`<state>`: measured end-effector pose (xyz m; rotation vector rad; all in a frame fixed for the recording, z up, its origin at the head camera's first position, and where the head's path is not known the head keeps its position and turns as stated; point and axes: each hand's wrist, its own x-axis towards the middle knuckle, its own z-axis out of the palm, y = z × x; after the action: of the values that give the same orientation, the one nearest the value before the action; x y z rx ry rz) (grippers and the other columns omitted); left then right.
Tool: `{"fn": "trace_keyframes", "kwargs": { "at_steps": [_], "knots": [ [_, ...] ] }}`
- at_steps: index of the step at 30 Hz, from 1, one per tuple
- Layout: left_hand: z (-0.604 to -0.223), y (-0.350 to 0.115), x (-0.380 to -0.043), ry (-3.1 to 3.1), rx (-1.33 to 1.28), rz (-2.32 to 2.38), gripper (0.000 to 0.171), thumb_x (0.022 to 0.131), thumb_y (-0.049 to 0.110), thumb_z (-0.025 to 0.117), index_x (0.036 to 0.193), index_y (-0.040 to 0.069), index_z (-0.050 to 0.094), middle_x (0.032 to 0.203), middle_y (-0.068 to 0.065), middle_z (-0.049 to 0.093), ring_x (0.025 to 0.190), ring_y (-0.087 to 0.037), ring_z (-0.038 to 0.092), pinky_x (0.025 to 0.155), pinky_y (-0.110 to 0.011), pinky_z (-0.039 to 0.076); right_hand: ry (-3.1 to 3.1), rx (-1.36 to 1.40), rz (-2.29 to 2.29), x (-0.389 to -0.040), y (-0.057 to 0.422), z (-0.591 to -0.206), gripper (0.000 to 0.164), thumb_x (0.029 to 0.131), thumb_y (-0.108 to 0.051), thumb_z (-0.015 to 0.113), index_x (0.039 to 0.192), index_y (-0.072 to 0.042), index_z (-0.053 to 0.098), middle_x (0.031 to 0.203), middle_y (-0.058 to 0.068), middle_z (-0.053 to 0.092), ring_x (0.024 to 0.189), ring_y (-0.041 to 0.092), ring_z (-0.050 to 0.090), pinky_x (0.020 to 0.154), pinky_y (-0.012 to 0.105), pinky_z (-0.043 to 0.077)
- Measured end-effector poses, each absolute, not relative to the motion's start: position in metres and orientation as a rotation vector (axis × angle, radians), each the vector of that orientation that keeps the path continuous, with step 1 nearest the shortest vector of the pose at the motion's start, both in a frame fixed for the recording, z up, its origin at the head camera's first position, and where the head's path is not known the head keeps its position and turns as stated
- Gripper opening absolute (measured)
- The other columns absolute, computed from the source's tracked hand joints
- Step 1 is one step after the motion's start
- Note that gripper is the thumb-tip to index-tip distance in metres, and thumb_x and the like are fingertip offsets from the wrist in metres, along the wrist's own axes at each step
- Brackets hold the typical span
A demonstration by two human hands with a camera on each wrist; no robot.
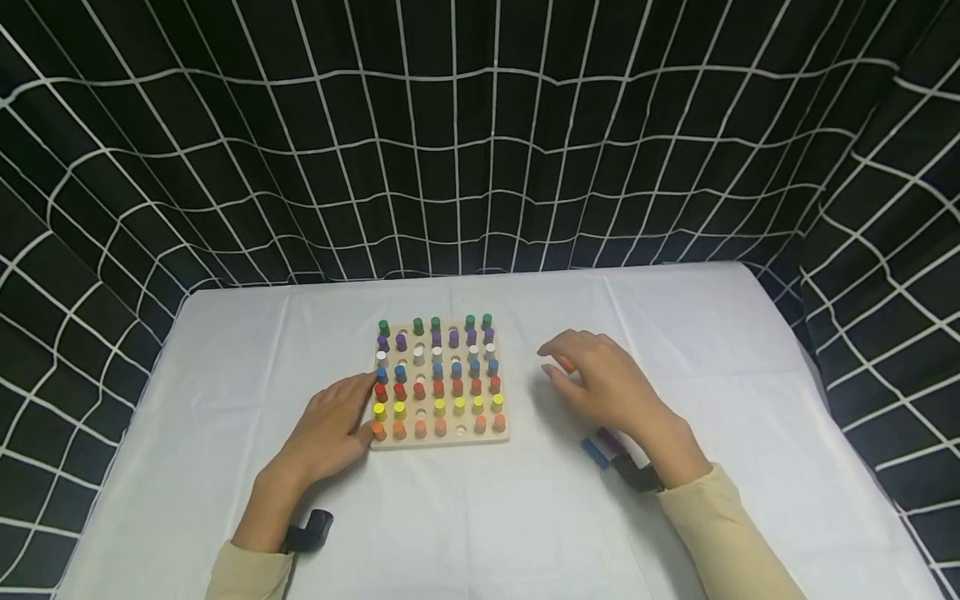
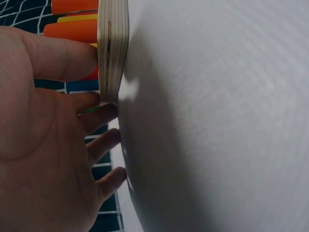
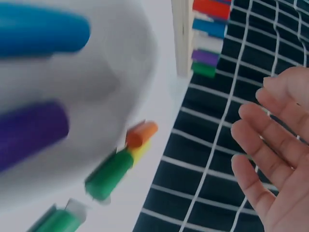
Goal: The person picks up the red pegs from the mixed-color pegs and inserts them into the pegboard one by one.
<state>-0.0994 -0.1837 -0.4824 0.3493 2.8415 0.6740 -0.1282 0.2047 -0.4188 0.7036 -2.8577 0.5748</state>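
Note:
A wooden pegboard lies on the white table, with rows of coloured pegs standing in it and several bare holes among them. Against its left side rests my left hand; in the left wrist view the thumb lies at the board's edge by the orange pegs, fingers extended. My right hand hovers right of the board, fingers loosely bent and holding nothing. Below it are loose pegs: an orange peg, green pegs, a yellow one, a blue peg and a purple peg.
The table wears a white cloth with faint creases. Dark curtains with a white grid surround it at the back and sides. Each wrist carries a black camera mount.

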Motion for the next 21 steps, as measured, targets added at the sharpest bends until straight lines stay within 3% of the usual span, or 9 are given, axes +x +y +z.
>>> {"fn": "trace_keyframes", "kwargs": {
  "at_steps": [21],
  "knots": [
    [-0.48, -0.19, -0.095, 2.84, 0.356, 0.689, 0.074, 0.101, 0.032, 0.057, 0.167, 0.009, 0.032, 0.172, -0.013, 0.038, 0.161, -0.037, 0.032, 0.133, -0.063, 0.023, -2.765, 0.579, 0.649, -0.129, 0.245, -0.425, 0.024, 0.098, -0.01, 0.069, 0.122, -0.01, 0.073, 0.127, 0.011, 0.073, 0.121, 0.037, 0.068, 0.103, 0.06, 0.053]
  ]
}}
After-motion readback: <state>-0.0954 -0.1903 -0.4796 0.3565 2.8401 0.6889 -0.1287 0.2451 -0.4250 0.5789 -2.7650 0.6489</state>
